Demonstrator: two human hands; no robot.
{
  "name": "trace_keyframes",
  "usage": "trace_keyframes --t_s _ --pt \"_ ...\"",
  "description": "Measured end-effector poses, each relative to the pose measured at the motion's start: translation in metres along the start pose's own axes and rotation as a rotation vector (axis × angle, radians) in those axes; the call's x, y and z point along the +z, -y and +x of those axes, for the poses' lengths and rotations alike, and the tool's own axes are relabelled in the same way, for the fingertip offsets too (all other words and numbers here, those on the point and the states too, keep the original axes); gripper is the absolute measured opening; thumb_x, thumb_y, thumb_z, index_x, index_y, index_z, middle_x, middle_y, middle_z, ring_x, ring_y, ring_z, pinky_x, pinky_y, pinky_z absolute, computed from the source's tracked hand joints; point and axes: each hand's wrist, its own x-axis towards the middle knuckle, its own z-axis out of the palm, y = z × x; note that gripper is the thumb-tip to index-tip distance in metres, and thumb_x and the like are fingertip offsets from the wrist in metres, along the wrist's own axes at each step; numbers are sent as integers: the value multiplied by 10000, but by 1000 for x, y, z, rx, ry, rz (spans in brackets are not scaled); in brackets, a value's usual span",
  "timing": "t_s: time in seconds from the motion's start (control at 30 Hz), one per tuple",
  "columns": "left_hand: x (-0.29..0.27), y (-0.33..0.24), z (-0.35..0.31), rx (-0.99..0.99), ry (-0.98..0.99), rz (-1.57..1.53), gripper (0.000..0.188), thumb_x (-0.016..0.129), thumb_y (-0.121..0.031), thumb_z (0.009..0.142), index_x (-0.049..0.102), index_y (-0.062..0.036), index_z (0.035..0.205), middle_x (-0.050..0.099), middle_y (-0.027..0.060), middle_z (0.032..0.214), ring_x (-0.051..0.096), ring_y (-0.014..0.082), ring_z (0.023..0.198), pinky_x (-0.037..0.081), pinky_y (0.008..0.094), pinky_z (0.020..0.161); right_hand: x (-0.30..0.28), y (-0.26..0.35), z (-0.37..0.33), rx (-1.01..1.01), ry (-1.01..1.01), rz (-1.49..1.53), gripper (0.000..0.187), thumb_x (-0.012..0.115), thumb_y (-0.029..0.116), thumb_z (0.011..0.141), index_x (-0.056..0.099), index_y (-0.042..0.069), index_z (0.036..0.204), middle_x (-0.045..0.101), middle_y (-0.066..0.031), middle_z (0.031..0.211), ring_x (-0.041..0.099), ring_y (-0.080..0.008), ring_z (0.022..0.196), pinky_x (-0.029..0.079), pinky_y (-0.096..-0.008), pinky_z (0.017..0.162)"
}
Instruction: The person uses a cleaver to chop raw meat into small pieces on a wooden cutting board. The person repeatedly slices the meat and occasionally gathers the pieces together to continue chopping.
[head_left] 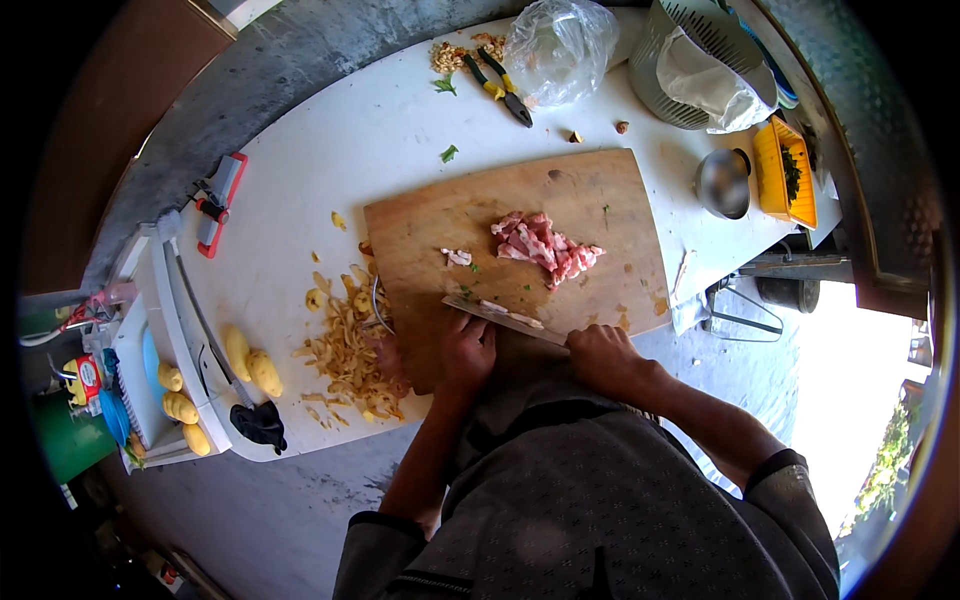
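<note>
Raw meat is lying around the middle of the cutting board; by its near edge, the right grip is clasping a knife, hiding the handle, while the left grip is curling beside the blade, whether holding anything I cannot tell

Blown-out daylight at right, curved dark edges

Long knife — aslant; raw pink meat — heaped in pieces nearby

White table bearing a wooden cutting board, pale peelings, two potatoes, yellow-handled pliers, metal bowl
</note>
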Motion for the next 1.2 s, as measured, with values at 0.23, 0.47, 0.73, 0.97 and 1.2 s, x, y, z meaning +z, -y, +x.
trace_keyframes --t_s 0.23,0.47,0.73,0.97,1.2 --pt "-6 -4 7 -30 49 5 228 793 15 864 814 -4 1091 763 206 1092 739 404 997 605 454 885 24 17 51 -109 -101 -90 265 588 193 995 706 -5 1126 741 -241 1105 748 -414 1067 594 -541 941" --pt "-7 -10 8 -36 17 26 181 781 17 846 773 -12 1024 724 176 1119 675 434 1088 568 514 944 12 15 19 -6 -35 -72 273 581 176 996 710 -9 1150 737 -258 1139 734 -441 1115 569 -556 1006" --pt "2 5 -1 -21 17 -37 171 770 13 858 781 -22 1025 717 167 1128 674 429 1088 565 498 930 14 16 28 -5 -20 -47 268 586 153 981 750 -20 1104 746 -286 1144 734 -459 1138 581 -567 982" --pt "-14 -11 5 10 61 23 187 757 -7 914 797 -39 1094 702 153 1072 667 413 1009 565 487 860 7 26 46 27 -74 71 264 613 173 950 764 -37 1006 757 -310 1053 757 -494 1016 602 -579 938" --pt "-7 4 2 19 5 12 182 784 -4 897 795 -18 1078 730 188 1097 697 423 1010 582 485 868 -1 20 13 3 -71 43 239 585 130 949 760 -33 965 748 -341 998 761 -493 970 598 -585 936"
